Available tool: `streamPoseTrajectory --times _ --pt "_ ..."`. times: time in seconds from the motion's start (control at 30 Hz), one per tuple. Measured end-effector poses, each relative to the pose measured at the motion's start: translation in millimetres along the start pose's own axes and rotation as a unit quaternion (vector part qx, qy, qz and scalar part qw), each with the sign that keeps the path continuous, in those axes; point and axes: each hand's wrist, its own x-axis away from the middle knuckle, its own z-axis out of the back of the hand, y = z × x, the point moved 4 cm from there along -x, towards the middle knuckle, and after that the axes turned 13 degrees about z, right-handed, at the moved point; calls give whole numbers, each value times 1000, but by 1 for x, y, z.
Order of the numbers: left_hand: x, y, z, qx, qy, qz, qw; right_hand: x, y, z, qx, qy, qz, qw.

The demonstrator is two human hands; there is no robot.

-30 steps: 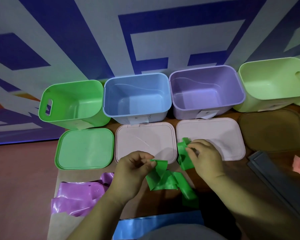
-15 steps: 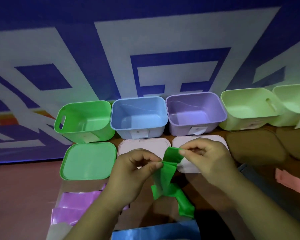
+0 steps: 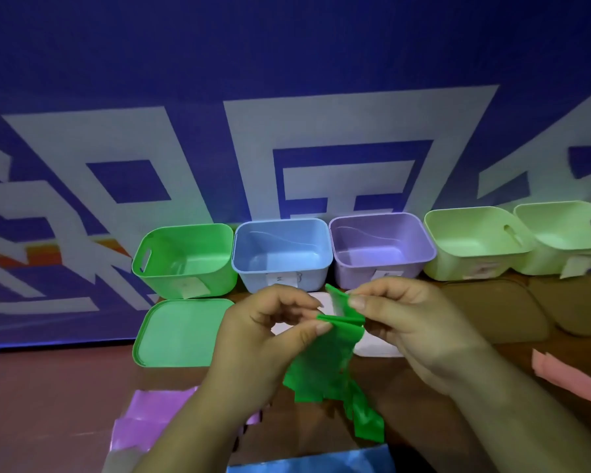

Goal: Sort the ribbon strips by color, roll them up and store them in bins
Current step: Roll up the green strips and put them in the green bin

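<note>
Green ribbon [image 3: 328, 363]: held up over the middle of the table [image 3: 185, 377], top end folded between both hands, tail hanging crumpled down to the tabletop; probably raised so the slack hangs free for rolling.
Left hand [image 3: 263, 339]: thumb and forefinger pinch the fold from the left, steadying it.
Right hand [image 3: 413, 322]: fingertips pinch the upper end, seemingly to start the first turn.
Green bin [image 3: 171, 278]: leftmost along the far edge, mouth tilted toward the person; the likely destination.
Green lid [image 3: 181, 332]: flat just in front of that bin.
Blue bin [image 3: 253, 278], purple bin [image 3: 352, 274]: next along the far edge, touching.
Purple strips [image 3: 151, 414]: near-left corner.
Blue strip [image 3: 307, 462]: near edge.
Pink strip [image 3: 570, 377]: right edge, colours lying apart.
</note>
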Motion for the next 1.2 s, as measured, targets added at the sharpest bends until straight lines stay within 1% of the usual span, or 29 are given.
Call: streamPoseTrajectory --times 0.1,0.17,0.37,0.53,0.63,0.8,1.0,1.13,1.2 --pt "6 7 1 12 7 -16 1000 7 -5 -2 -9 -15 -7 1000" --pt "8 11 0 16 9 -26 999 11 -8 -4 -34 -17 -11 999" --pt "14 15 -3 40 42 -24 998 24 -12 -8 -83 -42 -2 996" --pt "18 16 -7 45 59 -25 997 29 -8 -7 -74 -55 8 996" --pt "20 16 -8 44 65 -23 997 30 -6 -4 -85 -47 18 995" --pt "21 15 -9 38 59 -28 997 34 -10 -7 -76 -72 9 994" --pt "23 11 -10 17 31 -10 999 38 -10 -8 -76 -75 0 994" --pt "24 6 -10 7 45 0 999 37 -3 -5 -61 -60 -9 996" --pt "25 1 -9 4 51 4 999 37 -2 -4 -39 -54 1 998"
